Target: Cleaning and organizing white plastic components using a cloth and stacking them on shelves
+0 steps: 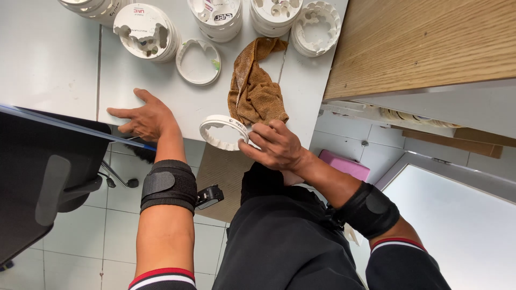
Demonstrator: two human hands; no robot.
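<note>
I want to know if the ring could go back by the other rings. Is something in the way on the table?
Yes. The right hand holds the white ring at the table's near edge. A crumpled brown cloth lies just beyond it, toward the ring stacks on the right. Toward the flat ring, nothing lies between.

White ring (221,130): matt, smooth plastic-like. Brown cloth (256,88): coarse woven textile. Tabletop (48,59): smooth white, slight sheen. Adjacent shelf (424,43): wood grain, matt.

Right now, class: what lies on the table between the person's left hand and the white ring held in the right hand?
In the head view, only bare white table lies between the left hand and the white ring in the right hand.
</note>
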